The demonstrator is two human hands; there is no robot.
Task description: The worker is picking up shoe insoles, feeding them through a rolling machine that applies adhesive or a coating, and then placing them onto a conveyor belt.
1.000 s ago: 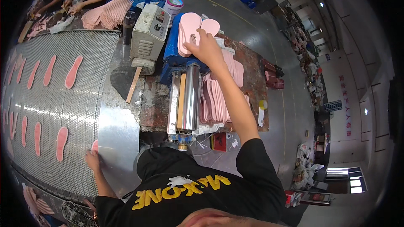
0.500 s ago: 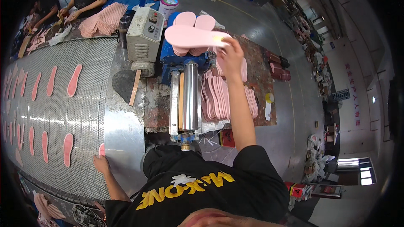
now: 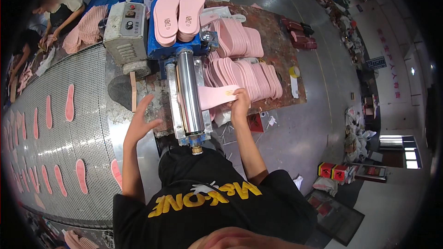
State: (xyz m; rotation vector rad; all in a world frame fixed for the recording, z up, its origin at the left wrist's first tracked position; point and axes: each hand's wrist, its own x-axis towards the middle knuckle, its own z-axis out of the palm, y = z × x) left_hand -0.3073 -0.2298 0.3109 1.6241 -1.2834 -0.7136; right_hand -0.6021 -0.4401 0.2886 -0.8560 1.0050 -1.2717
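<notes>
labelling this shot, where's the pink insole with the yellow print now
In the head view, the pink insole is near the centre: the right hand holds its right end, and its left side meets the shiny roller.

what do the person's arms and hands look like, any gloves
The left hand and right hand wear no gloves, and no watch shows. The forearms are bare below short black sleeves, part of a black top with yellow lettering and a white shape.
</notes>
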